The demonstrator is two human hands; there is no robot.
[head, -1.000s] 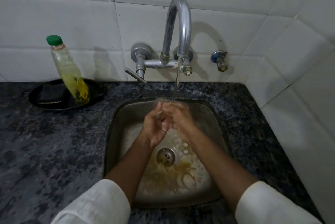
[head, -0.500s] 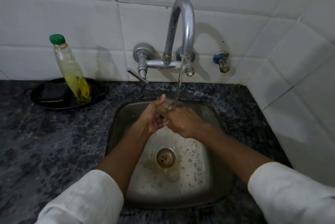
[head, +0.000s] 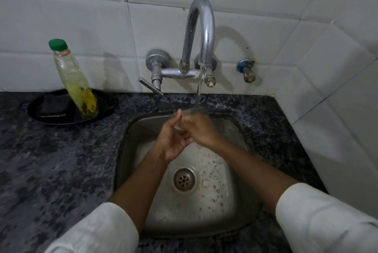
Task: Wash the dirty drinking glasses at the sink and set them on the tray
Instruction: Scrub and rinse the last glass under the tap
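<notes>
Running water point(head: 198, 93) is hitting clear glass point(head: 180, 118) | left hand point(head: 173, 140) is gripping it | right hand point(head: 201, 129) is curling over it | steel sink point(head: 235, 201)

One glass point(head: 180, 118), one bottle point(head: 75, 81), two hands point(head: 188, 136).

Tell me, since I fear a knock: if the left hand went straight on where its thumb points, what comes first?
Probably the water stream, then the faucet above; depth is unclear. The left hand holds the glass.
</notes>
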